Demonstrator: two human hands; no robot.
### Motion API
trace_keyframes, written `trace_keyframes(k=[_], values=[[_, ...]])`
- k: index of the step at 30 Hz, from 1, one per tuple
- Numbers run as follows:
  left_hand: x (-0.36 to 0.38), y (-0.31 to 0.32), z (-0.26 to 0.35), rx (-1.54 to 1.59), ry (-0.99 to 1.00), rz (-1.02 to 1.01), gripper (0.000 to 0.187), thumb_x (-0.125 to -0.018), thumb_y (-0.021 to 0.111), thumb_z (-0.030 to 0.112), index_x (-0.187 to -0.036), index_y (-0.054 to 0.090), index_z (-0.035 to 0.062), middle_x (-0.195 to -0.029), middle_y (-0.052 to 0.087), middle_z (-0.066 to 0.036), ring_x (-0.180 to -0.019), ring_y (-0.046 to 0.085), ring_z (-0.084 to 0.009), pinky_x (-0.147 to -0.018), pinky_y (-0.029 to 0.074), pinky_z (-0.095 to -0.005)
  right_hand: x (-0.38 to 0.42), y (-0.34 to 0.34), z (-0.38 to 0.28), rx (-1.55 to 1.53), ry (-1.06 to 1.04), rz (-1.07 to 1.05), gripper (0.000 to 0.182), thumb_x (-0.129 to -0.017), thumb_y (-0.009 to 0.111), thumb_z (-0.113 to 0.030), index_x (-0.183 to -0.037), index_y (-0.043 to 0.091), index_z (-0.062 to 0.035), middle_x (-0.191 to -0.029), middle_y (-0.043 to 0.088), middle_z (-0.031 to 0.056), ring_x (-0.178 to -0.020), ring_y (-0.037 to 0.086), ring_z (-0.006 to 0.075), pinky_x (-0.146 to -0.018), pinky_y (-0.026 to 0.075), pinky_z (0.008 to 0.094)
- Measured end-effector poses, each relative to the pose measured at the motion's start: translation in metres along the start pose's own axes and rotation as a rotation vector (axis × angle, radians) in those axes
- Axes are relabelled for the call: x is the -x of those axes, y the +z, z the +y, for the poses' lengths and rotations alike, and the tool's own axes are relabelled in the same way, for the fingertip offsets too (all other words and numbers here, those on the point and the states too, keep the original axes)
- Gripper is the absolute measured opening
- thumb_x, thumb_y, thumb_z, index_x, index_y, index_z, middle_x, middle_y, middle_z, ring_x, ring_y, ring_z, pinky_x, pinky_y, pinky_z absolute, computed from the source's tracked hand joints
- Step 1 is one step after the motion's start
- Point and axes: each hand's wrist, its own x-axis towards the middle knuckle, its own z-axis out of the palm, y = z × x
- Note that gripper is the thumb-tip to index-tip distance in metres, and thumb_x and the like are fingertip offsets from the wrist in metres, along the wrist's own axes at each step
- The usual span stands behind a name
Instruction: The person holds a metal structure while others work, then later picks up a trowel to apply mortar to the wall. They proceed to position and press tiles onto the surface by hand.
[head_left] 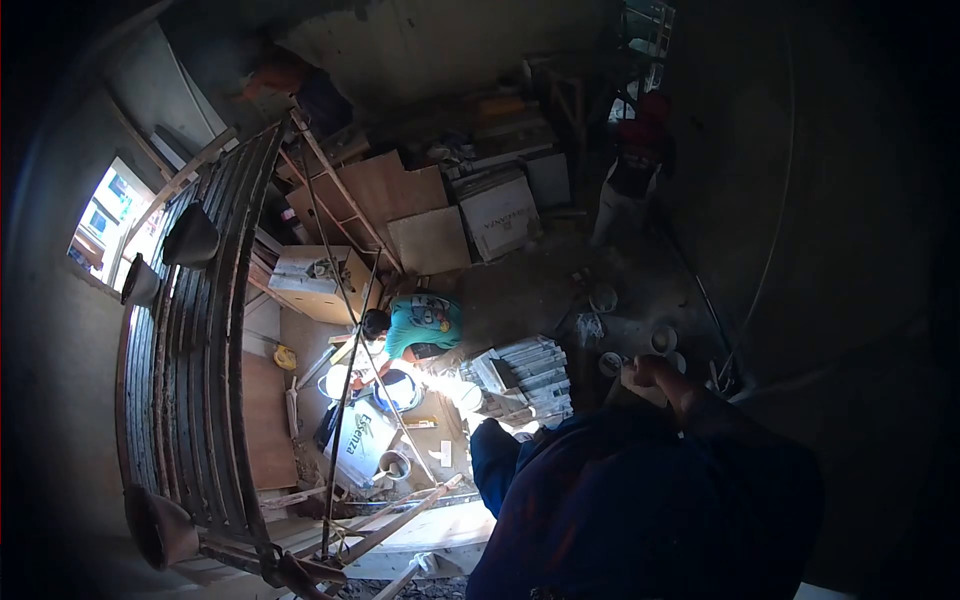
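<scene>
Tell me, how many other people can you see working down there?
2. One person in a teal shirt crouches on the floor below the scaffold, among boxes. Another in a red top stands farther off by the dark wall. Others may be hidden in shadow.

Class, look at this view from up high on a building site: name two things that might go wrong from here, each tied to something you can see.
1. The person in the teal shirt crouches directly below; anything slipping from the raised hand might fall near them.
2. The scaffold platform carries loose pans at its edge, which may tip off.
</scene>
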Motion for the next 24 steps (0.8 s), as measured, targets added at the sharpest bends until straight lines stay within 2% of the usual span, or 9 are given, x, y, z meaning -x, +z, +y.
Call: trace_keyframes(k=[7,9,11,17,18,20,23,24], values=[[0.002,-0.017,0.023,-0.204,-0.066,-0.141,0.037,-0.067,0.058,0.011,-0.098,0.054,-0.0083,-0.103,0.054,-0.020,-0.098,0.050,-0.0285,-0.090,0.037,-0.0347,-0.004,-0.005,0.000,0.023,-0.036,0.069,0.041,-0.062,0.057,-0.025,-0.095,0.058,-0.0015,-0.096,0.058,0.0193,-0.091,0.056,0.0322,-0.077,0.044,0.0390],[-0.001,-0.001,0.002,-0.073,-0.028,-0.048,0.036,-0.069,0.057,0.012,-0.097,0.054,-0.0090,-0.101,0.055,-0.020,-0.096,0.051,-0.0276,-0.088,0.038,-0.0338,-0.007,-0.007,0.000,0.031,-0.021,0.036,0.041,-0.062,0.057,-0.025,-0.095,0.058,-0.0019,-0.097,0.058,0.0189,-0.092,0.055,0.0316,-0.078,0.043,0.0389],[-0.016,0.047,-0.070,0.287,0.028,0.134,0.034,-0.070,0.056,0.013,-0.095,0.054,-0.0090,-0.098,0.056,-0.020,-0.093,0.053,-0.0269,-0.085,0.039,-0.0333,-0.009,-0.008,-0.001,0.041,-0.024,0.039,0.041,-0.063,0.057,-0.025,-0.096,0.058,-0.0019,-0.098,0.058,0.0185,-0.093,0.055,0.0313,-0.078,0.043,0.0388],[-0.024,0.037,-0.071,-0.114,-0.060,-0.346,0.032,-0.070,0.055,0.013,-0.093,0.055,-0.0093,-0.095,0.058,-0.019,-0.089,0.053,-0.0265,-0.082,0.040,-0.0343,-0.021,0.000,-0.001,0.064,-0.065,0.049,0.041,-0.062,0.056,-0.028,-0.095,0.057,-0.0033,-0.097,0.058,0.0177,-0.092,0.055,0.0314,-0.078,0.043,0.0386],[-0.021,0.032,-0.065,-0.042,-0.055,-0.258,0.032,-0.070,0.055,0.014,-0.092,0.055,-0.0092,-0.093,0.058,-0.019,-0.087,0.054,-0.0268,-0.081,0.040,-0.0347,-0.020,0.000,-0.005,0.056,-0.061,0.060,0.041,-0.062,0.056,-0.028,-0.095,0.057,-0.0032,-0.097,0.058,0.0178,-0.092,0.055,0.0315,-0.078,0.043,0.0388],[0.000,0.005,-0.014,0.100,-0.045,-0.082,0.031,-0.070,0.055,0.015,-0.090,0.056,-0.0088,-0.089,0.059,-0.019,-0.083,0.054,-0.0274,-0.079,0.041,-0.0353,-0.013,-0.006,-0.012,0.062,-0.062,0.028,0.040,-0.062,0.056,-0.028,-0.094,0.058,-0.0036,-0.096,0.059,0.0175,-0.091,0.056,0.0311,-0.077,0.043,0.0387],[0.003,0.006,-0.007,-0.063,0.069,0.008,0.008,-0.073,0.050,0.000,-0.071,0.057,-0.0037,-0.078,0.059,-0.013,-0.068,0.053,-0.0206,-0.070,0.042,-0.0325,-0.008,-0.003,-0.011,0.048,-0.065,0.010,0.038,-0.062,0.056,-0.027,-0.093,0.059,-0.0048,-0.095,0.059,0.0166,-0.091,0.056,0.0302,-0.077,0.044,0.0383],[-0.003,0.018,-0.022,0.002,0.098,0.105,0.008,-0.073,0.051,0.001,-0.075,0.057,-0.0041,-0.079,0.058,-0.014,-0.070,0.053,-0.0214,-0.072,0.042,-0.0325,-0.008,-0.002,-0.010,0.040,-0.066,0.009,0.038,-0.062,0.056,-0.027,-0.093,0.059,-0.0053,-0.094,0.060,0.0163,-0.091,0.056,0.0299,-0.076,0.044,0.0382]])
